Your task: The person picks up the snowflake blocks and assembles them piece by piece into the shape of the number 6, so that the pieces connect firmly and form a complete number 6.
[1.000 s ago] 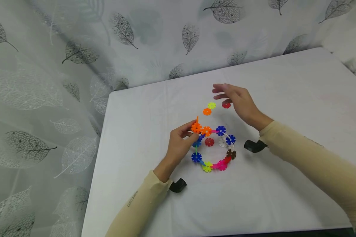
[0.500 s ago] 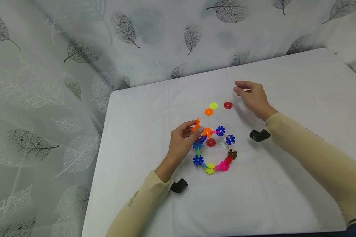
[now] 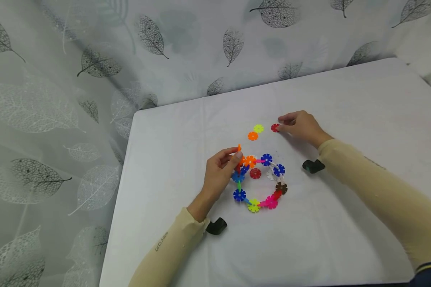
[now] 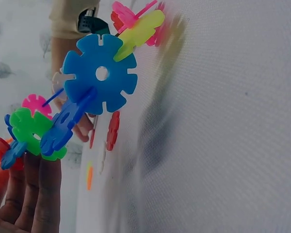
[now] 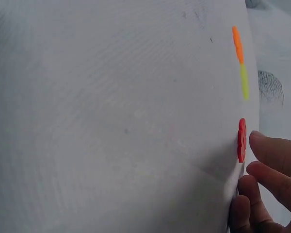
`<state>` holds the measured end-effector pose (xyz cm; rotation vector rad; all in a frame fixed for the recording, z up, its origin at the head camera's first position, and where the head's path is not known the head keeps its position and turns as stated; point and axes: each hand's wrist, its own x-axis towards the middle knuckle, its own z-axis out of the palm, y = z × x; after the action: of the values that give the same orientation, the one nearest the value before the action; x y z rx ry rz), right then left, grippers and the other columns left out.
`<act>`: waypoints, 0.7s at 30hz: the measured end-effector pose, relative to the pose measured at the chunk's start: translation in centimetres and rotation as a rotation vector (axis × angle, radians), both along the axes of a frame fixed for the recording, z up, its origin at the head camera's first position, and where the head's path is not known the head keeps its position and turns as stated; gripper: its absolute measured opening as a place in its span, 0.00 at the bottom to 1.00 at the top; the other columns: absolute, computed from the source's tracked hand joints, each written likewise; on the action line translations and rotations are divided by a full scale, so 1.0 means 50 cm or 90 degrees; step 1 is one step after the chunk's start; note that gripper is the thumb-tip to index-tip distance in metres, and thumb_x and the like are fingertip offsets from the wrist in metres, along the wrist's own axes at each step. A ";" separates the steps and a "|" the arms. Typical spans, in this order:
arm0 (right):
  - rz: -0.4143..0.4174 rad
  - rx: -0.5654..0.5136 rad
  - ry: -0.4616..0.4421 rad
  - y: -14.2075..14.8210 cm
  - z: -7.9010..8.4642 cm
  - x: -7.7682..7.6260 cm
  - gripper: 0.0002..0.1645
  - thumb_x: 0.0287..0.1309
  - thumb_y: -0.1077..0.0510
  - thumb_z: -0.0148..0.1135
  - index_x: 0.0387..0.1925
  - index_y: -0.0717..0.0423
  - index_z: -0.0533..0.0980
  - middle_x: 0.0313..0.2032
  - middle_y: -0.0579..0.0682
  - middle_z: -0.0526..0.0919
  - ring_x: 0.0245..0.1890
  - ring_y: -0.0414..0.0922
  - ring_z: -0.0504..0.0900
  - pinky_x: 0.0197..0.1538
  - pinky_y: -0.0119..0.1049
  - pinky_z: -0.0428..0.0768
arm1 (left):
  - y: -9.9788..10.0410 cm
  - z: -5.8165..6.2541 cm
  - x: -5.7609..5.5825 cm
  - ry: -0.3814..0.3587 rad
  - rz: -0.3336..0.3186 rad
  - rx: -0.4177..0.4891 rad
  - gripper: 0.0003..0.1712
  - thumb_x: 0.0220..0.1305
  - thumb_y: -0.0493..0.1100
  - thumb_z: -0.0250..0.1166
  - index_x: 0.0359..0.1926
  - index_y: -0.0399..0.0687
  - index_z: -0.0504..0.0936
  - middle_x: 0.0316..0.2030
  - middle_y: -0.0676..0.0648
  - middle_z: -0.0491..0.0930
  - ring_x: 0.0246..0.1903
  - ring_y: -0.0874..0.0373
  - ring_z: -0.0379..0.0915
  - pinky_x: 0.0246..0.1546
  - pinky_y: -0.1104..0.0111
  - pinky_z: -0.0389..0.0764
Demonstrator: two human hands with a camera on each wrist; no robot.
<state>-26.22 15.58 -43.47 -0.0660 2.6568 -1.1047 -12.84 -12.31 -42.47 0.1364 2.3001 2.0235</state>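
My left hand (image 3: 219,169) pinches the upper left end of a ring-shaped chain of slotted plastic flower discs, by an orange disc (image 3: 242,161). Blue, green, yellow, pink, brown and white discs link edge to edge around the ring. Seen from the left wrist, a light blue disc (image 4: 101,85) stands above the cloth, and the left fingers (image 4: 48,194) are behind a green disc (image 4: 29,126). Bent, my right hand (image 3: 303,126) reaches a loose red disc (image 3: 274,128). The right wrist view has its fingertips right beside that red disc (image 5: 241,141), which lies flat.
Loose orange (image 3: 252,136) and yellow-green (image 3: 259,128) discs lie left of the red one. Inside the ring are another red disc (image 3: 255,173) and a white disc (image 3: 270,174). Black devices (image 3: 216,226) sit at both wrists. A leaf-print curtain (image 3: 186,44) borders the white-covered table (image 3: 165,159).
My right hand moved right, away from above the loose discs, then came down and back left to the red disc. The left hand keeps its hold on the chain with little movement.
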 end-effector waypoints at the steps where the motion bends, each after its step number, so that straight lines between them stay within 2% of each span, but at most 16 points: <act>1: 0.000 0.005 0.005 -0.002 -0.001 0.001 0.28 0.67 0.49 0.65 0.63 0.58 0.77 0.54 0.62 0.78 0.54 0.60 0.73 0.57 0.54 0.76 | 0.000 0.000 0.000 0.000 -0.001 0.000 0.22 0.72 0.52 0.64 0.60 0.47 0.81 0.39 0.47 0.85 0.35 0.55 0.80 0.32 0.73 0.78; 6: 0.007 0.036 0.026 -0.008 -0.001 0.004 0.25 0.64 0.49 0.68 0.59 0.56 0.80 0.53 0.62 0.78 0.52 0.59 0.72 0.54 0.54 0.75 | -0.002 0.000 0.000 -0.003 -0.009 -0.003 0.24 0.71 0.52 0.65 0.62 0.46 0.81 0.41 0.48 0.86 0.37 0.54 0.80 0.30 0.73 0.77; 10: 0.022 0.042 0.036 -0.006 0.000 0.005 0.24 0.63 0.51 0.70 0.57 0.57 0.81 0.51 0.62 0.78 0.52 0.59 0.72 0.55 0.55 0.74 | -0.002 0.001 0.001 -0.008 -0.006 -0.004 0.25 0.70 0.53 0.66 0.62 0.47 0.82 0.42 0.49 0.86 0.36 0.54 0.79 0.28 0.73 0.77; 13: 0.023 0.020 0.040 -0.004 0.002 0.007 0.22 0.61 0.53 0.72 0.53 0.59 0.80 0.48 0.61 0.79 0.51 0.59 0.73 0.54 0.53 0.74 | -0.001 0.002 0.001 -0.011 0.000 -0.002 0.24 0.69 0.54 0.67 0.61 0.50 0.83 0.41 0.49 0.86 0.37 0.54 0.79 0.28 0.72 0.77; 17: 0.020 -0.026 0.043 -0.007 0.008 0.014 0.17 0.62 0.56 0.71 0.49 0.59 0.80 0.45 0.58 0.82 0.47 0.56 0.77 0.48 0.47 0.78 | 0.001 0.002 0.001 -0.013 0.008 -0.005 0.23 0.68 0.54 0.68 0.60 0.52 0.84 0.40 0.49 0.85 0.37 0.54 0.79 0.30 0.72 0.77; 21: 0.058 -0.061 0.047 -0.025 0.025 0.024 0.13 0.63 0.55 0.71 0.46 0.57 0.82 0.43 0.54 0.84 0.42 0.52 0.79 0.43 0.41 0.78 | 0.002 0.002 0.000 -0.014 0.019 -0.020 0.23 0.68 0.55 0.68 0.60 0.53 0.84 0.39 0.50 0.85 0.37 0.54 0.79 0.29 0.72 0.76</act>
<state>-25.05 14.32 -42.22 -0.2487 2.6340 -1.2217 -12.85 -12.20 -42.39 0.0770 2.3330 1.9910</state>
